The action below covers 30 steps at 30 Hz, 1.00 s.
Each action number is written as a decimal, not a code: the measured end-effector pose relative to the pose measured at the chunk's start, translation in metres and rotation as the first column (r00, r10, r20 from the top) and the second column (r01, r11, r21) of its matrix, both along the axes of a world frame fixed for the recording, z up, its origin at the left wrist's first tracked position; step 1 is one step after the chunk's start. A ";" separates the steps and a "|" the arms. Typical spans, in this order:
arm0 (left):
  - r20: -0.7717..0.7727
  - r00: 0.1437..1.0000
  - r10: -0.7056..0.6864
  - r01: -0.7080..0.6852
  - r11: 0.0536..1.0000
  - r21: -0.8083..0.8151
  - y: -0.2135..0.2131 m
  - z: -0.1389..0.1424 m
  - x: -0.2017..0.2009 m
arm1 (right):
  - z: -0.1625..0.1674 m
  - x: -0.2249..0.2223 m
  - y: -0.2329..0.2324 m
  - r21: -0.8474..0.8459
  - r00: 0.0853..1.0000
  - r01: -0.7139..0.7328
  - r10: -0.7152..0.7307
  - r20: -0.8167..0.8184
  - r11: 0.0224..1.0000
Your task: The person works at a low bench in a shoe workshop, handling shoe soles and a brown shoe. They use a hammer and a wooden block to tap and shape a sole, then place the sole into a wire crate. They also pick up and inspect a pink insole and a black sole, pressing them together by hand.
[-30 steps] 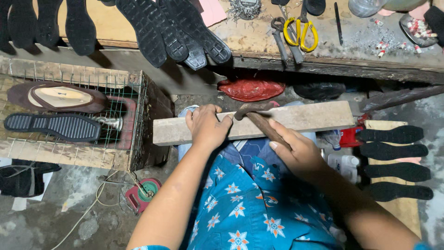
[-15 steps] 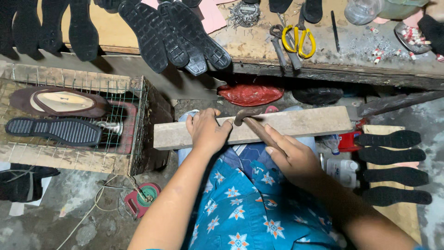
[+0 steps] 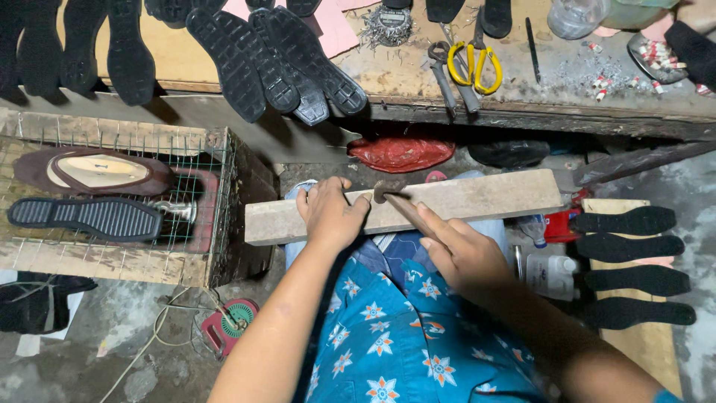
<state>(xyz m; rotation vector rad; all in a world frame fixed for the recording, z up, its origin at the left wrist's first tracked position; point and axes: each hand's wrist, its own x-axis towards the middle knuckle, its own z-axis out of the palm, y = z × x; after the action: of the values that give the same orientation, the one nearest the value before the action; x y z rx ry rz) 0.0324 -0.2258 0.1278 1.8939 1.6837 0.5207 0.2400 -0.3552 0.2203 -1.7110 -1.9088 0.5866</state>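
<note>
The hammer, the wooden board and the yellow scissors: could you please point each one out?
hammer (image 3: 409,214), head view, on its wooden handle.
wooden board (image 3: 485,198), head view, on its bare top face.
yellow scissors (image 3: 477,67), head view, on the yellow handles.

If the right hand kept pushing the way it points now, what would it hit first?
Probably the left hand: the right hand angles its hammer up-left across the wooden plank, the hammer's head beside the left fingertips.

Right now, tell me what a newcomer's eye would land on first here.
At centre, the left hand presses on a wooden plank across the lap, while the right hand holds a hammer on it. Black soles overhang the workbench above; yellow-handled scissors lie to their right.
</note>
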 end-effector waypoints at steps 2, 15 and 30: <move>-0.006 1.000 0.000 0.000 1.000 0.019 0.001 0.000 0.001 | -0.003 0.000 0.002 0.066 1.000 -0.016 0.014 0.016 0.998; -0.028 1.000 0.014 -0.011 0.996 0.084 -0.004 0.002 0.002 | -0.013 0.006 0.003 -0.124 0.990 0.080 -0.093 -0.104 0.989; 0.018 1.000 -0.001 -0.001 0.994 0.106 -0.006 -0.004 0.000 | -0.011 0.002 -0.001 -0.008 1.000 -0.016 0.016 -0.001 1.000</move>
<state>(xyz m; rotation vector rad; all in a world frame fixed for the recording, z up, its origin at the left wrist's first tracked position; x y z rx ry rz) 0.0326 -0.2321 0.1237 1.9575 1.6745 0.6361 0.2417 -0.3564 0.2097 -1.7011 -1.9239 0.6026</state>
